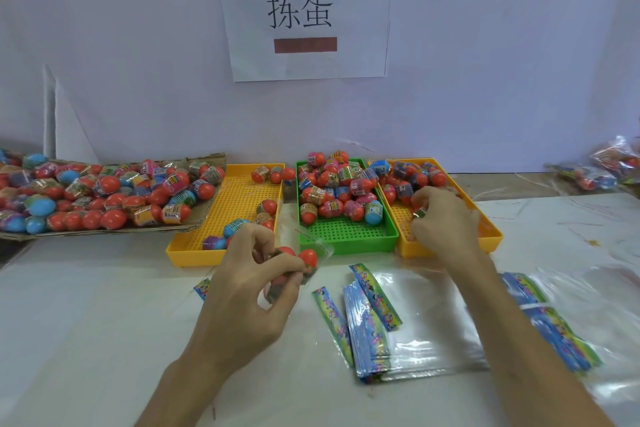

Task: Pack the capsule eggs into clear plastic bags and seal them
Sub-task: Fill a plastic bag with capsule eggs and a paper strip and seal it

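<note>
hands [346,253] grip eggs [308,256] near tray edges [346,246].

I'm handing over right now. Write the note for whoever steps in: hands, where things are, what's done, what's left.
Left hand: holds a clear bag with red-topped capsule eggs in it, mouth unsealed, just in front of the trays.
Right hand: in the right yellow tray, fingers curled on an egg.
Supply: eggs fill the green tray, a few lie in the left yellow tray, many more on the cardboard far left.
Empty bags are stacked on the table, near centre.
Done: what look like packed bags at far right.
Left: finish filling this bag, seal it, repeat.
</note>
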Demonstrator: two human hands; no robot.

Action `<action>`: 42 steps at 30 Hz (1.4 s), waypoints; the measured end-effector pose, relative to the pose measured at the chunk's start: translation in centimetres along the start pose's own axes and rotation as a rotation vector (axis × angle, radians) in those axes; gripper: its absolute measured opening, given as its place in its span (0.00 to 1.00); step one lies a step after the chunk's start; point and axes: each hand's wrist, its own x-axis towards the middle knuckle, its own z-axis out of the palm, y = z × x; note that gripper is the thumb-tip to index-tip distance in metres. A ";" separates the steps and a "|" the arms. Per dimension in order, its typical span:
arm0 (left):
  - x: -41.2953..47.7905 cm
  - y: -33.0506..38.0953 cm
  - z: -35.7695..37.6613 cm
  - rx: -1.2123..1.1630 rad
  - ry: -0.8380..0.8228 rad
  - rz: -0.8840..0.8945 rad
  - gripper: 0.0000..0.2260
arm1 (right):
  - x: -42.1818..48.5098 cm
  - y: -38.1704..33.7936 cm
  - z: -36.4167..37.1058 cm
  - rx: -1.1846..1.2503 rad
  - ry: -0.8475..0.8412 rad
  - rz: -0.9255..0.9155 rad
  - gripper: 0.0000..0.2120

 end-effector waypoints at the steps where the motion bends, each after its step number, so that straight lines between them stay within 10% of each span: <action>1: 0.0 0.0 0.0 0.001 0.001 -0.004 0.07 | 0.0 0.0 0.1 0.006 0.012 0.000 0.20; 6: 0.0 -0.1 0.0 -0.020 0.019 -0.012 0.04 | -0.7 -1.5 -0.9 0.399 0.168 -0.211 0.11; 10: 0.0 -0.1 0.0 0.005 0.044 -0.006 0.06 | -3.7 -5.4 -2.2 0.976 -0.214 -0.467 0.10; 27: 0.2 -0.1 0.0 0.097 0.167 0.033 0.11 | -7.7 -8.6 1.7 1.053 -0.406 -0.516 0.08; 34: 0.5 0.5 -0.3 -0.051 0.304 -0.257 0.42 | -8.3 -8.9 2.2 1.164 -0.368 -0.595 0.09; 42: 1.3 1.0 -1.2 -0.582 0.005 -0.543 0.09 | -8.6 -8.9 1.5 1.188 -0.421 -0.634 0.11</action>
